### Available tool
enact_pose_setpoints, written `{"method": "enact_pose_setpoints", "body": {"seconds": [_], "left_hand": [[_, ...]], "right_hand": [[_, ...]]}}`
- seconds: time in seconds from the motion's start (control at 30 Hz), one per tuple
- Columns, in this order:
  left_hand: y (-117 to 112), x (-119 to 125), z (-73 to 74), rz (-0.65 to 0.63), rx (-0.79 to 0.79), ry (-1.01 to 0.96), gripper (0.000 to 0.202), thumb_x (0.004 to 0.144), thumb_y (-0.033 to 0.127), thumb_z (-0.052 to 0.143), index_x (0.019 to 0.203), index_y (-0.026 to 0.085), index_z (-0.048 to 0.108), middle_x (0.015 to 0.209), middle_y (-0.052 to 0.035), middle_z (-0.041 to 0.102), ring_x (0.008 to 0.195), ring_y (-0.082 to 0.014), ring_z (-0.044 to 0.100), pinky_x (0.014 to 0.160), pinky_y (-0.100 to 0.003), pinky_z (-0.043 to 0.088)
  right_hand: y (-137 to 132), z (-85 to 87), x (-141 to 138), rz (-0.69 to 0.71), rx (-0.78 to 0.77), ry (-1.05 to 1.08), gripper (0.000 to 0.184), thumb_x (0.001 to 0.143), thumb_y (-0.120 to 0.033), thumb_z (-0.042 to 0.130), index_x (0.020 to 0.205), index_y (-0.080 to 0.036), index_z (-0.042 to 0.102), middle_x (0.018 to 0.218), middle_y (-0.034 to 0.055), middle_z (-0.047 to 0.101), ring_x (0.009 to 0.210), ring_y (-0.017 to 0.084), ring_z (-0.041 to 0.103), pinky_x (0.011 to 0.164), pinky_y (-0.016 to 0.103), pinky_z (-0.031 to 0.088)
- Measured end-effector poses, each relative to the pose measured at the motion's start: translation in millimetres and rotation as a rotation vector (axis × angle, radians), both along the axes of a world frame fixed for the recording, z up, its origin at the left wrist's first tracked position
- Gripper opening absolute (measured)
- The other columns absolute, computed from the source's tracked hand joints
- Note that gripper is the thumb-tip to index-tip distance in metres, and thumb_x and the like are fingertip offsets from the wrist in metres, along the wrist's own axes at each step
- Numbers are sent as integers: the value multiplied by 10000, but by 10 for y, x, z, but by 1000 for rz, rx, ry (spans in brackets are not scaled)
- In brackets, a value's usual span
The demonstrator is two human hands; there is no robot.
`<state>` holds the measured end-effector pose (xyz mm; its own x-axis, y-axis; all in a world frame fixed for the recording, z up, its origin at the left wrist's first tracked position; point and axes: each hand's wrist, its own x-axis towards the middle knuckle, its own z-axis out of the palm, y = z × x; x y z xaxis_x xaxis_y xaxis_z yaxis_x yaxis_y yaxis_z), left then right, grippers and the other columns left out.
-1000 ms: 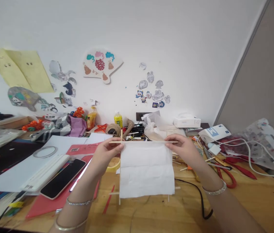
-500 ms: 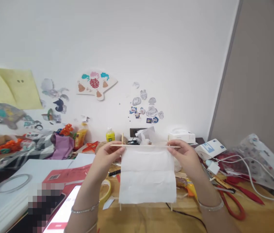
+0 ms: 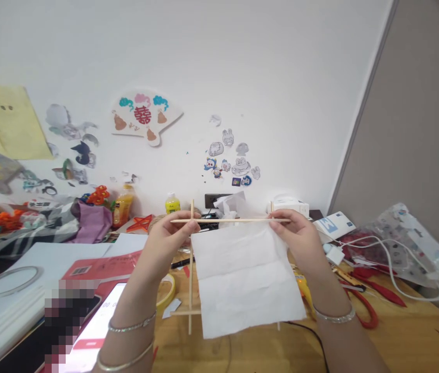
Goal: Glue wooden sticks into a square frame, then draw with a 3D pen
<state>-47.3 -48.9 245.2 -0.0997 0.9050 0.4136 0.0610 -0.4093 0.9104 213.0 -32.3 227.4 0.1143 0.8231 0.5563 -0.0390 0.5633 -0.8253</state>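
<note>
I hold up a frame of thin wooden sticks (image 3: 190, 280) in front of me, above the wooden table (image 3: 398, 342). A sheet of white paper (image 3: 244, 277) hangs from its top stick and swings out to the right at the bottom. My left hand (image 3: 170, 238) pinches the top left joint of the frame, fingers closed. At the top right corner, my right hand (image 3: 299, 235) pinches the stick and the paper's edge together. Both wrists wear silver bangles.
A phone (image 3: 90, 331) lies on red paper at the lower left, beside white sheets and a tape ring (image 3: 7, 273). Red scissors (image 3: 370, 305), a white cable and a plastic bag (image 3: 406, 238) lie at the right. Bottles, twine and a tissue box stand along the wall.
The view shifted a little. The paper's lower edge swung to the right, uncovering the frame's left upright stick. Both hands kept their grip on the top stick.
</note>
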Motion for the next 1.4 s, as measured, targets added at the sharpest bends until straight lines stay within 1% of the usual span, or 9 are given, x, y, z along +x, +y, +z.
{"method": "enact_pose_setpoints", "body": {"seconds": [0.1, 0.2, 0.27, 0.33, 0.43, 0.53, 0.87, 1.2, 1.4], "left_hand": [[-8, -18, 9, -83, 45, -19, 483, 699, 423, 706, 1112, 219, 562, 762, -11, 655, 572, -110, 568, 471, -194, 448], [-20, -33, 32, -176, 108, -30, 711, 655, 307, 752, 1261, 267, 381, 812, -3, 638, 594, -111, 577, 491, -199, 461], [-19, -32, 35, -174, 164, -25, 693, 628, 224, 765, 1190, 294, 364, 849, 8, 621, 641, -115, 589, 521, -205, 473], [-11, -22, 27, -133, 232, 29, 508, 627, 191, 759, 1015, 275, 441, 880, 18, 596, 707, -115, 593, 578, -213, 485], [-4, 3, 10, -55, 267, 166, 254, 667, 224, 731, 830, 223, 536, 886, 10, 575, 756, -117, 580, 624, -219, 479], [-20, 35, 14, 31, 269, 224, 157, 701, 283, 701, 795, 209, 600, 854, -4, 584, 745, -132, 568, 626, -238, 470], [-24, 84, 29, 124, 157, 139, 193, 694, 354, 693, 722, 197, 584, 604, 36, 573, 537, -111, 515, 492, -213, 404], [-8, 148, 15, 308, 176, 106, 180, 679, 322, 710, 673, 191, 587, 612, 29, 596, 567, -112, 539, 503, -206, 429], [25, 138, 16, 196, 203, -54, 264, 642, 263, 736, 726, 208, 491, 701, 30, 632, 603, -104, 581, 528, -193, 458]], "right_hand": [[14, -9, -10, -25, -28, 10, 196, 669, -339, 744, 812, -225, 671, 800, 26, 702, 726, 189, 619, 615, 282, 478], [42, -24, -13, -39, -25, 9, 213, 668, -366, 741, 809, -221, 671, 764, 26, 694, 701, 189, 610, 592, 280, 468], [59, -34, -11, -55, -18, 7, 222, 672, -380, 735, 813, -220, 672, 751, 27, 690, 696, 191, 606, 592, 283, 464], [70, -41, -8, -71, -14, 11, 234, 671, -392, 733, 813, -216, 671, 740, 29, 685, 692, 193, 604, 592, 286, 461], [75, -45, -1, -78, -7, 35, 243, 665, -398, 739, 809, -216, 670, 744, 30, 687, 697, 193, 605, 600, 287, 463], [76, -41, 11, -73, 11, 45, 234, 668, -389, 741, 814, -220, 671, 753, 27, 691, 702, 191, 608, 613, 291, 470], [83, -17, 66, -48, 28, -41, 190, 665, -329, 736, 801, -219, 659, 824, 33, 685, 754, 192, 613, 668, 314, 485], [77, -28, 68, 9, 37, -35, 133, 706, -303, 723, 809, -234, 675, 827, 9, 688, 737, 166, 609, 666, 282, 472], [91, -41, 70, -15, 66, -63, 157, 714, -346, 719, 810, -229, 678, 851, 24, 694, 793, 195, 619, 722, 318, 482]]}}
